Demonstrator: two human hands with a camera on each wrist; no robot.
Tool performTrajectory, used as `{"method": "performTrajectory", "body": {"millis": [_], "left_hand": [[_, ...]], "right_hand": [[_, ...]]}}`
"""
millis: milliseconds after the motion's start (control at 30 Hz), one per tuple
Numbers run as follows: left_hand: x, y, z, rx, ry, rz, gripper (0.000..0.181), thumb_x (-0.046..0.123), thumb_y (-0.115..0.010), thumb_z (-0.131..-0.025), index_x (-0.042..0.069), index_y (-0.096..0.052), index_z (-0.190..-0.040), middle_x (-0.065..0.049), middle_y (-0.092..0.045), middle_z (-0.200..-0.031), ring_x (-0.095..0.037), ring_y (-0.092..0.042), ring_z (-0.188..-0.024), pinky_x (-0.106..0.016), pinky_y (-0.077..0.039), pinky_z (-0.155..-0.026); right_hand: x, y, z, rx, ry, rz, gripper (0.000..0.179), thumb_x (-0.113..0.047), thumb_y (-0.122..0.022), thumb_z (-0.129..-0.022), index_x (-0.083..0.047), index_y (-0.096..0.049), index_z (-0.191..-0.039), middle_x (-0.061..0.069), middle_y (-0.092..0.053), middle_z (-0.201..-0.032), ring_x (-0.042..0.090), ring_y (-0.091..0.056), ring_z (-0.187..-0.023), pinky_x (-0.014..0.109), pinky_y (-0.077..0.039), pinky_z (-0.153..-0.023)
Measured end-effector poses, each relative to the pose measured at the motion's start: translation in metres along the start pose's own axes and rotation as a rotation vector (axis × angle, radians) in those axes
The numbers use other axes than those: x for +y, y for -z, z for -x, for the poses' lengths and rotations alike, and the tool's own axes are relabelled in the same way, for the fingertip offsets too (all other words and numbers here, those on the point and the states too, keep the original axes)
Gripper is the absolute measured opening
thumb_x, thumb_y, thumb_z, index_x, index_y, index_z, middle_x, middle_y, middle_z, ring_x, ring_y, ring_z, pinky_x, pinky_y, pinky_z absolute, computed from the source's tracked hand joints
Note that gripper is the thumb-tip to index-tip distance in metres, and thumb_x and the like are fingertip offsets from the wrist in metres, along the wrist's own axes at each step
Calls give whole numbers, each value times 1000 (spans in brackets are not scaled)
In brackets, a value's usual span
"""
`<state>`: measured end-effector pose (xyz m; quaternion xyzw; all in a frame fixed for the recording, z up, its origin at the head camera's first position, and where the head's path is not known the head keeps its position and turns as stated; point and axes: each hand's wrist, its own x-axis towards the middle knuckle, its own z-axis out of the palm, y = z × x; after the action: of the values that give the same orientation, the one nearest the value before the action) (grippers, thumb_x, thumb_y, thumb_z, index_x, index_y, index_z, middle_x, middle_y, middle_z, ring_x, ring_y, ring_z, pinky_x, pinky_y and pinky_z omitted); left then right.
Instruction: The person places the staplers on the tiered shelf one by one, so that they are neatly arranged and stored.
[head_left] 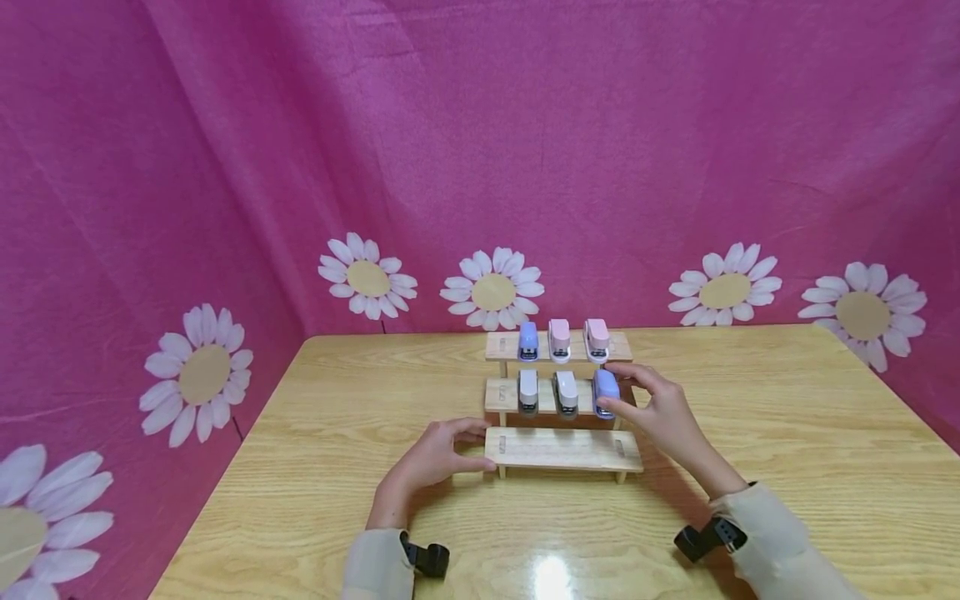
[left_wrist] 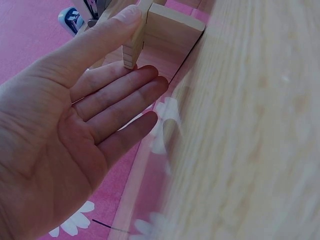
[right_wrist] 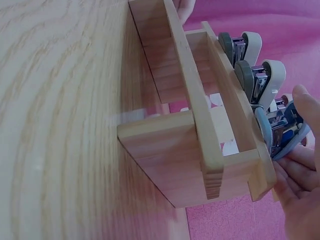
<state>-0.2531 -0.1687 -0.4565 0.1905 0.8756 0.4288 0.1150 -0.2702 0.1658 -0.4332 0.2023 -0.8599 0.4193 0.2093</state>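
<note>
A three-tier wooden stand (head_left: 562, 450) is on the table. My left hand (head_left: 437, 454) holds the left end of its lowest board (left_wrist: 131, 50), thumb on one edge and index finger on the other, the remaining fingers extended. At the right end of the middle tier, my right hand (head_left: 669, 417) pinches a blue mini stapler (head_left: 605, 390) between thumb and fingers. Beside that stapler stand a white stapler (head_left: 566, 390) and another white stapler (head_left: 528, 388). The top tier carries a blue stapler (head_left: 528, 338), a pink stapler (head_left: 559, 337) and a second pink stapler (head_left: 597, 336).
The stand sits toward the back of a light wood-grain table (head_left: 315, 483). Behind and to the left hangs a magenta cloth (head_left: 570, 167) printed with white daisies. Dark straps with small devices (head_left: 429, 558) are on both wrists.
</note>
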Motion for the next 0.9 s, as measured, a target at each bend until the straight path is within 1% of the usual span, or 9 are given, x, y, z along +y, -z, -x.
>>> {"method": "performTrajectory", "body": {"millis": [100,233,333,467,700,833,900], "left_hand": [[0,0,1,1,0,-4,63,37,-79,-81,10,-58,-135,-8,-66,-130,-24,-62,-121,-46,-46,-109],[-1,0,1,9,-18,-11,63,35,-79,-81,8,-58,-135,-9,-67,-128,-25,-63,-119,-46,-47,-107],[-1,0,1,11,-30,-11,63,33,-79,-81,7,-58,-134,-10,-67,-127,-25,-63,-118,-46,-47,-107],[-1,0,1,7,-28,-12,62,34,-79,-81,7,-58,-134,-9,-67,-127,-25,-63,-118,-46,-47,-107],[-1,0,1,8,-23,-14,62,34,-79,-81,7,-58,-134,-10,-67,-127,-25,-63,-118,-46,-47,-107],[-2,0,0,12,-31,-10,62,32,-80,-81,6,-58,-133,-11,-67,-126,-27,-63,-118,-48,-47,-107],[-2,0,0,12,-32,-6,62,31,-80,-81,6,-58,-133,-11,-67,-126,-27,-63,-118,-48,-47,-107]], "right_hand": [[-1,-1,0,-8,-7,2,46,-15,-80,-81,-8,-64,-124,9,-69,-112,-13,-51,-94,11,-51,-82],[-1,-2,0,-9,-16,-2,45,-16,-79,-82,-7,-65,-124,8,-71,-107,-13,-54,-91,16,-53,-81],[-2,-3,-1,-1,-20,-2,45,-17,-80,-82,-7,-65,-123,8,-72,-104,-14,-56,-89,15,-54,-79],[-2,-6,0,28,-7,-3,43,-15,-80,-81,-5,-66,-121,11,-73,-105,-14,-57,-89,15,-56,-77],[-3,-10,1,67,28,30,40,-11,-81,-79,-4,-68,-116,11,-73,-101,-7,-59,-83,25,-59,-69],[-3,-11,2,73,40,46,40,-11,-81,-79,-3,-68,-116,12,-73,-103,-4,-60,-83,26,-60,-68],[-4,-12,2,81,46,52,40,-11,-82,-78,-3,-68,-115,12,-73,-104,-3,-61,-82,24,-59,-69]]}}
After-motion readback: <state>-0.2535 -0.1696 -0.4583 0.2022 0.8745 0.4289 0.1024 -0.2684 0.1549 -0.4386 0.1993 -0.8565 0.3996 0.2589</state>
